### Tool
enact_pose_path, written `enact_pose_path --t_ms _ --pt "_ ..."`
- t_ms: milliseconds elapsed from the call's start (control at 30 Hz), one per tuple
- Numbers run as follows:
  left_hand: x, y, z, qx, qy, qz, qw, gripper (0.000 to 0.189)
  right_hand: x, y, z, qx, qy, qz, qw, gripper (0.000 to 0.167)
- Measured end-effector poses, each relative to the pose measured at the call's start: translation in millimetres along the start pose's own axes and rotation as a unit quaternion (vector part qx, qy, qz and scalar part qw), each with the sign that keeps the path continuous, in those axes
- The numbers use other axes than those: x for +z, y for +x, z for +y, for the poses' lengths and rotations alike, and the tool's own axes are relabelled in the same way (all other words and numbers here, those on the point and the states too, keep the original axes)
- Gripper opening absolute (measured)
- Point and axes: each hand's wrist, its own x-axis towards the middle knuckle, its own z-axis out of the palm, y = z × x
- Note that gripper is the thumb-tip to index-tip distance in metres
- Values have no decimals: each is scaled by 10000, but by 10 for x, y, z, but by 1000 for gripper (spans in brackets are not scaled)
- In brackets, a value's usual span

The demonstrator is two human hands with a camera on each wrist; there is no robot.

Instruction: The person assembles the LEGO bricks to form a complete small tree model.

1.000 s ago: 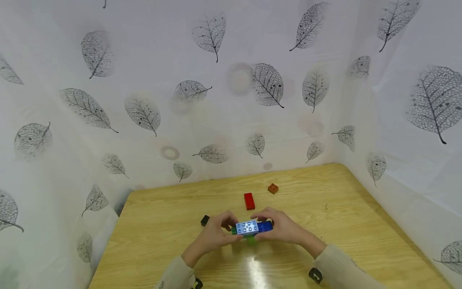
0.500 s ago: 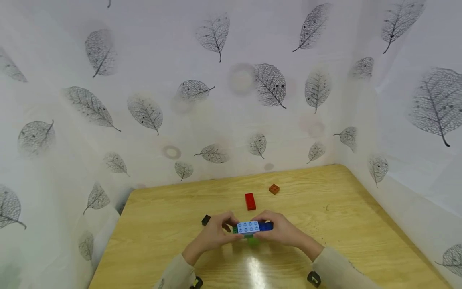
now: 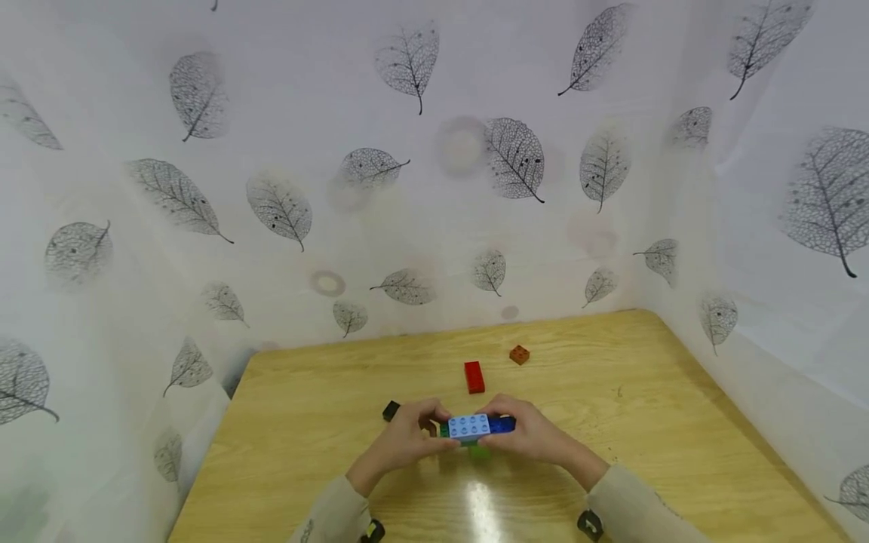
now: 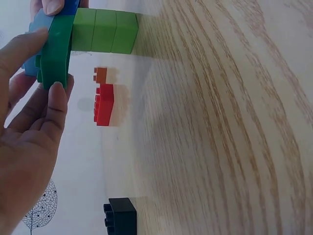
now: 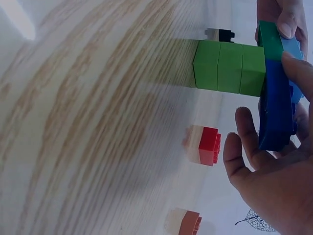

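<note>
A T-shaped structure of toy building bricks stands between my hands. Its column is several light green bricks (image 4: 105, 30) stacked upright on the table. Across the top lie a dark green brick (image 4: 56, 51) on the left and a dark blue brick (image 5: 276, 107) on the right. A light blue brick (image 3: 469, 427) sits studs-up over the place where those two meet. My left hand (image 3: 406, 439) pinches the dark green end between thumb and fingers. At the dark blue end, my right hand (image 3: 532, 434) grips with the thumb in front and fingers behind, some of them spread.
Beyond the hands on the wooden table (image 3: 326, 385) lie a red brick (image 3: 474, 377) and, farther back, a small orange-brown brick (image 3: 519, 354). A black brick (image 3: 391, 411) is just past the left hand. White leaf-printed sheeting (image 3: 421, 226) encloses the table's back and sides.
The head view has shifted slightly, moving the scene a little to the right. Both hands keep their hold on the brick structure, whose light blue brick looks more level now.
</note>
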Motion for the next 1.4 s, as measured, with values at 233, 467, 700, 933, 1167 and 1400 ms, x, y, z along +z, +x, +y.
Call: enact_pose_path --t_ms 233,467,700,933,1167,1400 --pt "25 -4 -5 86 172 -11 9998 29 -6 4 13 -125 34 -94 9999 33" --pt "89 11 -6 122 27 -48 9999 36 -21 29 -10 68 102 -226 9997 34" --pt "130 18 28 145 52 49 9999 38 -92 20 -63 210 -65 -272 9994 48" --pt "133 46 36 55 31 29 10000 38 -344 72 -55 417 -273 691 9964 49" --pt "139 49 19 6 67 2 10000 39 -577 137 237 858 -654 1703 9795 47" --pt "140 54 42 -88 67 -34 9999 39 -691 178 518 1307 -803 2121 9651 54"
